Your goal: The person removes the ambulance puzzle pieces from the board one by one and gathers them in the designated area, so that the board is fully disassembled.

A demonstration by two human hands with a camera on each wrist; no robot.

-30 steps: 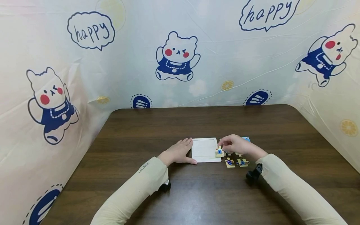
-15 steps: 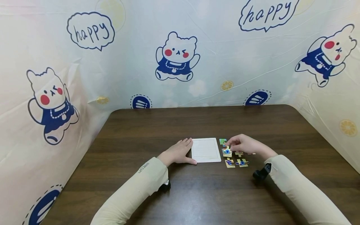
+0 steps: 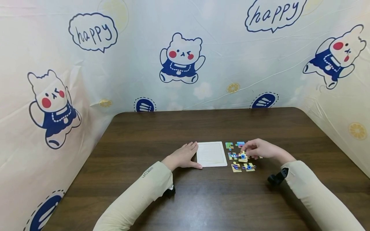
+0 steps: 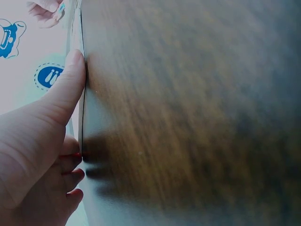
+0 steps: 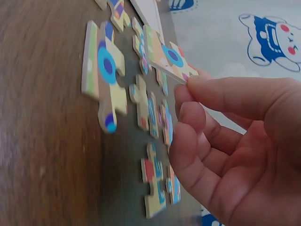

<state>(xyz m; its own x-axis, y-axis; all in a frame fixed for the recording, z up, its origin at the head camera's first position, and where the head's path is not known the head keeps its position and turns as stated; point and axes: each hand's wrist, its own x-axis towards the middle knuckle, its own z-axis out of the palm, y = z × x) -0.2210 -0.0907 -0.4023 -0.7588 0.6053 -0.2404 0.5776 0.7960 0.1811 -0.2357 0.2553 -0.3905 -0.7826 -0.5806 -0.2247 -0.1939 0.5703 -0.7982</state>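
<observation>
A white puzzle tray (image 3: 212,154) lies flat on the table. My left hand (image 3: 184,156) rests against its left edge with the fingers straight, the thumb along the near corner. Between thumb and fingertips my right hand (image 3: 261,149) pinches a jigsaw piece (image 5: 164,52) with a blue ring on it, raised above the table. Under and around that hand lie several other jigsaw pieces, among them a green one (image 3: 229,145) at the back and a yellow one with a blue ring (image 3: 249,166) at the front. The hand partly covers the pieces farther right.
The brown wooden table (image 3: 185,199) carries the tray and pieces. Behind it hangs a pale printed cloth (image 3: 219,57) with cartoon bears. A black wrist camera (image 3: 278,177) sits under the right sleeve, close above the tabletop.
My right hand has carried the pinched jigsaw piece rightward, from the tray's right edge to over the loose pieces. My left hand has stayed at the tray.
</observation>
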